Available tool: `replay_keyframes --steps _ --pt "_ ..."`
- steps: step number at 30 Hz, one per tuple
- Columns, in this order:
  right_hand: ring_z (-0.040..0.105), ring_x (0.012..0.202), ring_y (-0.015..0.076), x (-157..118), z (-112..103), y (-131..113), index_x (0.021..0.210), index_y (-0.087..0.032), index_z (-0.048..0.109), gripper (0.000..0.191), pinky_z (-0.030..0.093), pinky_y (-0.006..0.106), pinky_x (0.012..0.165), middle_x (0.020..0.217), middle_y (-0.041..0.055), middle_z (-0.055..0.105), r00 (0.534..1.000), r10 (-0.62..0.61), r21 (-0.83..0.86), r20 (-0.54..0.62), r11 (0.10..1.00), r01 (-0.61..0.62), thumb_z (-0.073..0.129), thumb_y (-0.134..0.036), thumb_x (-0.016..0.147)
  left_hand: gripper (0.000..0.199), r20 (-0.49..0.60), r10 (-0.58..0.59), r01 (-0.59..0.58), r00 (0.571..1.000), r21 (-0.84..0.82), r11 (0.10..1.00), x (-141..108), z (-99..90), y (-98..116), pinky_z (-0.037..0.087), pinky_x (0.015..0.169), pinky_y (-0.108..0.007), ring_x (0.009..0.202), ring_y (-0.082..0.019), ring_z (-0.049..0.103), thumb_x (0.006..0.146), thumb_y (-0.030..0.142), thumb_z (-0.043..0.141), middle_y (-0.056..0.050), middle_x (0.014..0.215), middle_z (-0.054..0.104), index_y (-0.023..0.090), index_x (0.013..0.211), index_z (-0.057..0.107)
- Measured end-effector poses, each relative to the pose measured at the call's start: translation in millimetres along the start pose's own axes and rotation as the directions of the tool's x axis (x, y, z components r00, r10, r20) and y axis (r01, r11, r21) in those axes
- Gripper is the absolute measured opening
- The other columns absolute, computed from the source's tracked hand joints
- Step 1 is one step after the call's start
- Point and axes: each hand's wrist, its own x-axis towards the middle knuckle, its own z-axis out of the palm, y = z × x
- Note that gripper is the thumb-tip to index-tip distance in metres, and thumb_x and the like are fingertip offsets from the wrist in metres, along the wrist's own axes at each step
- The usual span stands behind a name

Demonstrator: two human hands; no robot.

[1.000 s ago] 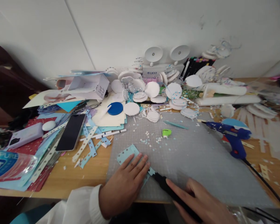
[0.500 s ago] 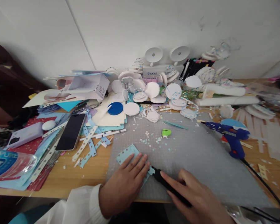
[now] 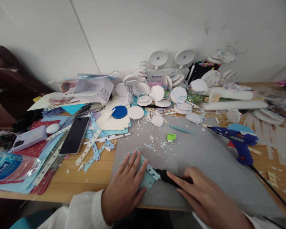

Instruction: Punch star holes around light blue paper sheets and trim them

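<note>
**Two hands on a punched sheet near the counter's front edge**

The left hand (image 3: 125, 187) lies flat, fingers extended and slightly spread, pressing light-blue paper (image 3: 149, 182) against a grey mat (image 3: 195, 156). It grips nothing. The right hand (image 3: 202, 194) is closed around a black-handled tool (image 3: 166, 177), index finger stretched along the top; the tool's front end meets the right side of the paper, and its working tip cannot be made out. The sheet, pierced by small holes along a border, rests toward the front edge of the counter (image 3: 97, 175), partly covered by the left hand.

Likely faults: if the left palm lifts or presses unevenly, the sheet may slide or twist under the tool. The narrow bridges between holes could tear if pulled sideways. Should the tip be sharp, a slip leftward would carry it toward the left fingers. Loose scraps (image 3: 152, 138) beyond the sheet could catch beneath it were it pushed toward the back edge.
</note>
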Motion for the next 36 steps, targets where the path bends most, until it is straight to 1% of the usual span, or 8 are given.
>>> replay_keyframes --steps 2,5,13,16,19,22,29,36 --pt "0.059 0.075 0.0168 -7 -1 2 0.138 -0.022 0.042 0.046 0.055 0.029 0.064 0.086 0.0070 0.053 1.000 -0.002 0.008 -0.006 1.000 0.002 0.043 -0.020 0.092 0.068 0.022 0.018 -0.017 1.000 -0.043 0.999 0 0.1 -4 0.020 0.113 -0.050 0.141 -0.033 0.012 0.089 0.034 0.049 -0.019 0.151 0.021 0.008 0.145 0.019" --pt "0.058 0.074 0.0175 -10 2 1 0.138 -0.023 0.041 0.047 0.055 0.031 0.063 0.086 0.0070 0.052 1.000 0.005 0.026 -0.007 1.000 -0.005 0.044 -0.019 0.092 0.067 0.053 0.082 -0.075 0.995 -0.119 0.990 1 0.0 -11 0.017 0.114 -0.049 0.142 -0.030 0.011 0.089 0.032 0.048 -0.016 0.153 0.019 0.010 0.146 0.019" --pt "0.055 0.080 0.0214 19 6 7 0.137 -0.024 0.042 0.046 0.053 0.039 0.067 0.088 0.0081 0.049 0.999 0.033 0.046 -0.023 0.998 -0.032 0.043 -0.018 0.092 0.073 0.095 0.116 -0.093 0.989 -0.221 0.971 4 -1.5 -19 0.015 0.115 -0.049 0.142 -0.030 0.007 0.088 0.034 0.049 -0.015 0.154 0.011 0.012 0.147 0.013" --pt "0.055 0.081 0.0195 13 3 8 0.139 -0.026 0.039 0.048 0.054 0.036 0.069 0.091 0.0075 0.049 0.999 0.015 0.102 0.029 0.995 -0.018 0.044 -0.019 0.092 0.074 0.098 0.110 -0.084 0.989 -0.240 0.967 3 -3.2 -20 0.015 0.115 -0.051 0.142 -0.031 0.004 0.087 0.034 0.051 -0.015 0.155 0.005 0.014 0.147 0.014" --pt "0.055 0.080 0.0184 3 1 7 0.140 -0.027 0.037 0.050 0.054 0.034 0.068 0.091 0.0068 0.049 0.997 0.003 0.127 0.079 0.992 -0.013 0.046 -0.019 0.092 0.078 0.138 0.169 -0.122 0.976 -0.292 0.949 3 -5.3 -25 0.018 0.114 -0.050 0.142 -0.031 0.005 0.085 0.035 0.054 -0.015 0.155 0.005 0.017 0.148 0.013" --pt "0.055 0.080 0.0192 2 2 6 0.140 -0.027 0.038 0.050 0.053 0.035 0.067 0.090 0.0066 0.049 0.998 0.027 0.111 0.053 0.993 -0.033 0.046 -0.019 0.091 0.083 0.157 0.203 -0.139 0.967 -0.345 0.928 4 -5.4 -29 0.021 0.113 -0.049 0.142 -0.030 0.007 0.084 0.037 0.056 -0.015 0.155 0.007 0.017 0.148 0.007" --pt "0.052 0.082 0.0210 30 5 14 0.138 -0.025 0.042 0.046 0.051 0.038 0.071 0.090 0.0076 0.048 1.000 0.002 0.119 -0.006 0.993 -0.002 0.044 -0.018 0.092 0.096 0.130 0.160 -0.095 0.978 -0.406 0.909 5 -3.4 -31 0.021 0.112 -0.052 0.142 -0.033 0.002 0.082 0.037 0.060 -0.017 0.155 -0.001 0.017 0.147 -0.008" --pt "0.051 0.082 0.0249 57 8 13 0.133 -0.018 0.050 0.042 0.050 0.041 0.070 0.087 0.0101 0.048 0.996 0.004 -0.001 -0.087 1.000 -0.004 0.046 -0.017 0.091 0.096 0.107 0.154 -0.101 0.982 -0.394 0.914 6 -5.9 -29 0.020 0.113 -0.051 0.142 -0.032 0.001 0.081 0.035 0.060 -0.015 0.155 -0.002 0.017 0.147 -0.008"
